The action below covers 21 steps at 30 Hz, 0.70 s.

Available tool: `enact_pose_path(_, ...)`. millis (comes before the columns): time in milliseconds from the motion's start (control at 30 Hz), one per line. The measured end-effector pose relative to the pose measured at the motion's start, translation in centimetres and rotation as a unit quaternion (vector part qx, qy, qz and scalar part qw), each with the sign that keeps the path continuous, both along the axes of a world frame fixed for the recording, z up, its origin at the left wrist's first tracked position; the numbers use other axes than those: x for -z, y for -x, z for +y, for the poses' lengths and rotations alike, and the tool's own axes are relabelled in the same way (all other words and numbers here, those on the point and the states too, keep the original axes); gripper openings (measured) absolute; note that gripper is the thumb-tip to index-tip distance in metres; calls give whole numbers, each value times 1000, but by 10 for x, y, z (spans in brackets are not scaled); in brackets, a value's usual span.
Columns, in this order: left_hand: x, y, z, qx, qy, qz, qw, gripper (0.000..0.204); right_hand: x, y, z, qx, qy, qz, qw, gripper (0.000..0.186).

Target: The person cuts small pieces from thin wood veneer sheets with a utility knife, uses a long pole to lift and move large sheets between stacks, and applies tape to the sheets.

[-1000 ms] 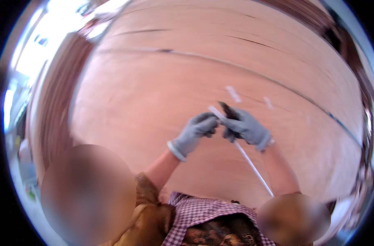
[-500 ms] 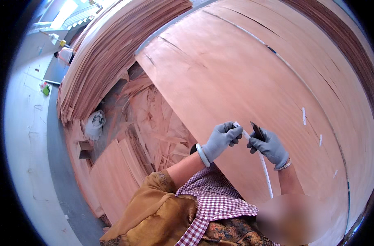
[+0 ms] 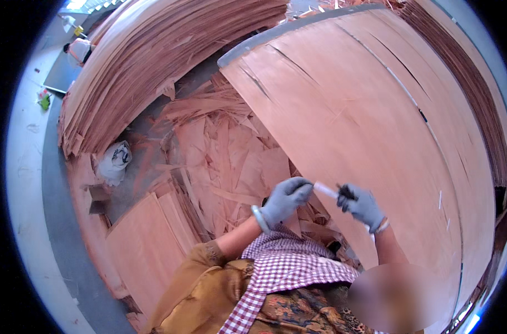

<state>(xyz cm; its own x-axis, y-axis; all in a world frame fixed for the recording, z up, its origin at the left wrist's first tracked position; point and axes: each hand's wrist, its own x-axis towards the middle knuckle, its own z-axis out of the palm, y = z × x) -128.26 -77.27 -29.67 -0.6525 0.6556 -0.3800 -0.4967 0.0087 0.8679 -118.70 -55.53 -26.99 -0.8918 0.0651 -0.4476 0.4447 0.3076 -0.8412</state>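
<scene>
Since a second ago the view has swung left, so the scrap heap (image 3: pixel 220 150) of torn, splintery veneer offcuts and the stacked sheets (image 3: pixel 153 61) beyond now show beside the broad, smooth reddish veneer sheet (image 3: pixel 376 128). Both grey-gloved hands remain raised together above that sheet's near edge. The left hand (image 3: pixel 287 199) pinches one end of a thin pale tape strip (image 3: pixel 325 190); the right hand (image 3: pixel 363 206) grips its other end along with a small dark tool (image 3: pixel 345 192).
</scene>
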Motion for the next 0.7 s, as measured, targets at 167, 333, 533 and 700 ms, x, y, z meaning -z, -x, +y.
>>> enact_pose_path(167, 20, 75, -113, -99, 74, 72, 990, 22, 62, 61, 25, 273, 67, 28, 959, 12)
enact_pose_path(333, 26, 135, -172, -200, 69, 56, 976, 22, 81, 77, 48, 401, 109, 4, 910, 9)
enact_pose_path(533, 24, 218, -173, -159, 84, 89, 980, 23, 80, 85, 34, 467, 145, 13, 872, 10)
enact_pose_path(700, 7, 335, -120, -89, 88, 182, 975, 21, 82, 85, 30, 492, 50, 5, 869, 11)
